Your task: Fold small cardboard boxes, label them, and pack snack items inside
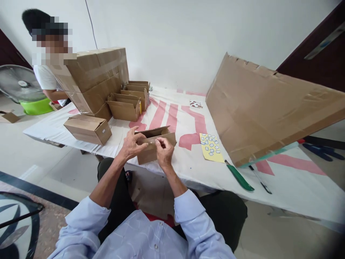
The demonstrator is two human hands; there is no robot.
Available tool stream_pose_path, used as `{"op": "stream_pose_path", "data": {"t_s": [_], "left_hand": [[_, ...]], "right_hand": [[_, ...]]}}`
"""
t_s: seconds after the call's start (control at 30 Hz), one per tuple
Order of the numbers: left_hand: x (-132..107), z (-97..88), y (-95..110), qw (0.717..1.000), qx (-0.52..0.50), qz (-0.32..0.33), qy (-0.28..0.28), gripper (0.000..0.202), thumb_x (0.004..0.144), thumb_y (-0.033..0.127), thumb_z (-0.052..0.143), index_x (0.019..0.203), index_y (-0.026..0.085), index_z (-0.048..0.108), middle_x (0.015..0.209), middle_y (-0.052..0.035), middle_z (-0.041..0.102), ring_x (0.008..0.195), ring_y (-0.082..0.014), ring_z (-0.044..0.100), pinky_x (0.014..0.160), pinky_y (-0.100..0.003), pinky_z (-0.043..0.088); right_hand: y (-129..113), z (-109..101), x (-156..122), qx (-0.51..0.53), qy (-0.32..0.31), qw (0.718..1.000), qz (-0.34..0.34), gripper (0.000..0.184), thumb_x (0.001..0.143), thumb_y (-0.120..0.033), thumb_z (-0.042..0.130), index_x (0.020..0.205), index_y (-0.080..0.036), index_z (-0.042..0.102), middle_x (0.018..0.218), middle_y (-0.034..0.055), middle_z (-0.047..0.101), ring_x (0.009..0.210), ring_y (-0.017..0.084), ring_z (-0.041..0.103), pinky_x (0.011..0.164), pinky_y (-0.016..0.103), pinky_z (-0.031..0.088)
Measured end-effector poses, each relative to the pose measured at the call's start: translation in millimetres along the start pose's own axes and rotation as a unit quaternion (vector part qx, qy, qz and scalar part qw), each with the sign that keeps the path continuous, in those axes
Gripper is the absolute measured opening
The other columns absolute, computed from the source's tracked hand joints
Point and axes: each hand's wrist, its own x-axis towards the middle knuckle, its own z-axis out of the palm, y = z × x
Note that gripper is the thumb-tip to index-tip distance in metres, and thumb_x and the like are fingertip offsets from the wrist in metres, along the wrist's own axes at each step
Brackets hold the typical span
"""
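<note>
A small brown cardboard box (pixel 147 155) stands before me at the table's front edge, its top open and a flap raised at the back. My left hand (pixel 132 144) grips its left end, the thumb along the front panel and the fingers over the top. My right hand (pixel 165 152) is closed in a pinch at the upper edge of the front panel. Whatever lies between its fingertips is too small to make out. To the right lies a yellow sheet (pixel 211 148) dotted with small whitish squares.
A closed box (pixel 87 128) and several open boxes (pixel 124 108) stand left, by large stacked cartons (pixel 102 77). A big cardboard sheet (pixel 272 108) leans at right. Near it lie a green-handled tool (pixel 239 177) and a thin dark tool (pixel 261 180). A person (pixel 50 75) is at far left.
</note>
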Motion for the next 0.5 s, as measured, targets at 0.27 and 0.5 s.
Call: {"op": "stream_pose_path", "data": {"t_s": [0.27, 0.5], "left_hand": [[11, 20.6, 15, 0.996, 0.084, -0.02, 0.037, 0.025, 0.09, 0.043, 0.083, 0.104, 0.023, 0.082, 0.158, -0.0167, 0.056, 0.151, -0.0434, 0.049, 0.122, -0.067, 0.045], [18, 26.1, 6, 0.996, 0.064, 0.032, 0.045, 0.006, 0.086, 0.026, 0.077, 0.086, 0.021, 0.074, 0.155, -0.0143, 0.06, 0.152, -0.0388, 0.049, 0.128, -0.063, 0.039]], "right_hand": [[15, 10, 1, -0.103, -0.003, 0.988, -0.116, 0.02, 0.102, -0.027, 0.057, 0.092, -0.024, 0.074, 0.089, 0.005, 0.075, 0.085, 0.022, 0.07, 0.085, 0.037, 0.059], [17, 1, 8, -0.174, -0.013, 0.976, -0.127, 0.013, 0.103, -0.03, 0.065, 0.101, -0.024, 0.076, 0.097, 0.006, 0.07, 0.093, 0.023, 0.068, 0.089, 0.037, 0.058]]}}
